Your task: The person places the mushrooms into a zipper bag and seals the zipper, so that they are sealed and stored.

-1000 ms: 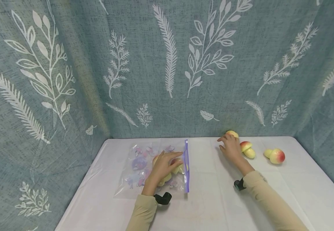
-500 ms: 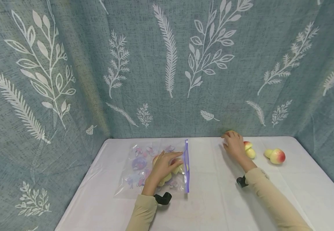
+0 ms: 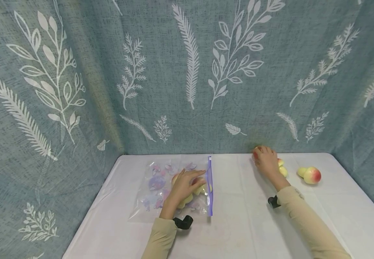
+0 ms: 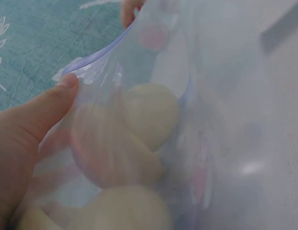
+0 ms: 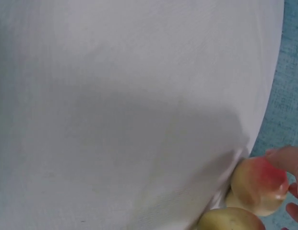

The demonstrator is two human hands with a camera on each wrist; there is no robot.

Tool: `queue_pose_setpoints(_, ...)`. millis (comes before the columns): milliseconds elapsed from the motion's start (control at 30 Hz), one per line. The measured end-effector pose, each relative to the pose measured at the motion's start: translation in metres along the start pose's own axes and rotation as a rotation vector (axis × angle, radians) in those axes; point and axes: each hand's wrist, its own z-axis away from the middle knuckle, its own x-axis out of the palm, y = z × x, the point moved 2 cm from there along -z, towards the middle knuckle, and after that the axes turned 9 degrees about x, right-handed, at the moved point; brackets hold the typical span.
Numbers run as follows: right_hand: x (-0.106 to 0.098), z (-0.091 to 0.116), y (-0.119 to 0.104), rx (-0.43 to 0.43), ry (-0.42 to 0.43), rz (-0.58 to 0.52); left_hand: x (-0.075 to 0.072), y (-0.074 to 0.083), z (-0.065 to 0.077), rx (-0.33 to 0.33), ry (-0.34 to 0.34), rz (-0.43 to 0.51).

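A clear zip bag (image 3: 143, 208) with a purple zip edge lies left of centre, and several yellow-and-red toy mushrooms (image 4: 151, 115) show through its plastic. My left hand (image 3: 183, 187) is at its mouth; in the left wrist view the thumb lies on the zip edge and the fingers show blurred through the plastic. At the table's back edge my right hand (image 3: 267, 162) grips a toy mushroom (image 5: 259, 184) by its red-and-yellow cap, thumb on one side and fingertips on the other. Most of it is hidden by the hand in the head view.
A second toy mushroom (image 3: 282, 171) lies right beside the right hand, partly covered by it. Farther right rests another toy mushroom (image 3: 311, 175). Behind the white-covered table (image 3: 235, 223) hangs a teal leaf-patterned curtain (image 3: 161, 82).
My right hand has moved slightly right over the toy mushroom at the back edge and closed on it; its red side now shows. The left hand and bag have stayed put.
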Motion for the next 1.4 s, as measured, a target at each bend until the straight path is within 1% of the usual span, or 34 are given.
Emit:
queue_pose_setpoints(167, 0.000, 0.000, 0.002, 0.009, -0.017, 0.002, 0.000, 0.000, 0.000, 0.005, 0.004, -0.014)
queue_pose_setpoints(400, 0.001, 0.000, 0.006, 0.018, -0.020, -0.008, 0.000, 0.000, 0.000, 0.002, -0.005, -0.025)
queue_pose_setpoints(633, 0.002, -0.003, 0.013, 0.055, -0.031, -0.029, -0.001, 0.001, -0.001, -0.002, -0.011, -0.003)
queue_pose_setpoints(867, -0.005, -0.006, 0.016, 0.112, -0.094, -0.061, -0.001, 0.002, 0.000, 0.017, 0.003, -0.027)
queue_pose_setpoints(1000, -0.006, -0.007, 0.018, 0.121, -0.116, -0.068, 0.000, 0.002, 0.000, 0.017, 0.006, -0.026)
queue_pose_setpoints(1200, -0.004, -0.009, 0.024, 0.132, -0.178, -0.064, 0.001, 0.001, 0.000, 0.005, -0.004, -0.011)
queue_pose_setpoints(1400, -0.009, -0.012, 0.027, 0.142, -0.229, -0.098, 0.000, 0.000, 0.001, -0.001, -0.011, -0.014)
